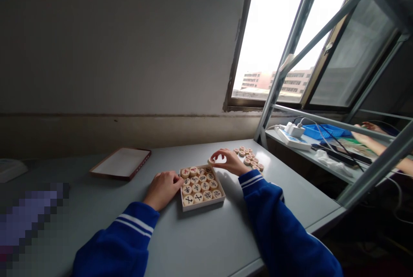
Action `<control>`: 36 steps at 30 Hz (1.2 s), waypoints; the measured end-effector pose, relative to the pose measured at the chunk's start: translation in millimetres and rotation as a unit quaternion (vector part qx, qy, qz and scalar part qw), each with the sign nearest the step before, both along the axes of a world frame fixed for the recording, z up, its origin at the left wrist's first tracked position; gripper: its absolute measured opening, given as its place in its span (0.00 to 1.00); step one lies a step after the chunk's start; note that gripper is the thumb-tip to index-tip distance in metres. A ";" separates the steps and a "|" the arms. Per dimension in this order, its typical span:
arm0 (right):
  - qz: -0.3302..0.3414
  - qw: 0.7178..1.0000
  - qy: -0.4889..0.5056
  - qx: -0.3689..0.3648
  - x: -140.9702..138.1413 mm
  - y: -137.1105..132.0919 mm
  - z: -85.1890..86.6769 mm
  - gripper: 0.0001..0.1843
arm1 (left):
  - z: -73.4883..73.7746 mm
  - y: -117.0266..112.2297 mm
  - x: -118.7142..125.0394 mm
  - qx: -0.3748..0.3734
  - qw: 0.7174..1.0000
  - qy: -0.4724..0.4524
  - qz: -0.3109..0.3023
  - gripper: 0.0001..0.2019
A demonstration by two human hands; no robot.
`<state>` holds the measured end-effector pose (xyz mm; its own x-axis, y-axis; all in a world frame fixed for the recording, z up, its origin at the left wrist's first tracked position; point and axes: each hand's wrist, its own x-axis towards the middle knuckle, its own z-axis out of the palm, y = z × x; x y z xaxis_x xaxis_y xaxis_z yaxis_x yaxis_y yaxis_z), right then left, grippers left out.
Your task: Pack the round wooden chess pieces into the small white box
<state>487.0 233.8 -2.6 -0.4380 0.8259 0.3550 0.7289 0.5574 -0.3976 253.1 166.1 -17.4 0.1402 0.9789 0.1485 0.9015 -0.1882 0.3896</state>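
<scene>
A shallow white box (204, 204) on the grey desk holds rows of round wooden Chinese chess pieces (196, 188), most with black characters and a few red ones in the far row. My left hand (163, 189) is closed at the box's left wall, thumb and forefinger against its edge. At the far right corner of the box, my right hand (229, 162) pinches one chess piece (211, 161) between thumb and fingers. Beyond that hand lies a loose group of more pieces (248, 156), partly hidden by it.
The box lid (121, 163) lies on the desk (180, 242) to the left, near the wall. At right, a bed-frame post (274, 92) stands by a shelf with a power strip (293, 137), cables and a blue tray (325, 131). Another person's arm (371, 139) reaches in there.
</scene>
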 end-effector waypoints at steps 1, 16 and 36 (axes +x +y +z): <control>0.017 1.000 -0.014 0.000 -5.9 -2.6 -0.2 0.13 | -0.2 0.2 0.0 0.000 1.000 0.002 0.000 0.17; 0.037 0.998 -0.050 0.006 -24.0 -13.2 -5.9 0.14 | -1.6 1.8 -0.2 -0.003 1.000 0.014 0.000 0.15; -0.258 0.952 -0.159 0.050 49.5 23.6 -22.9 0.10 | 0.0 0.2 0.8 -0.006 1.000 0.009 0.000 0.15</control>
<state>536.5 257.5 -25.6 -0.0820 0.9292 0.3604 0.9905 0.1162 -0.0741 253.9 166.3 -17.4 0.1423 0.9807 0.1341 0.9081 -0.1832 0.3765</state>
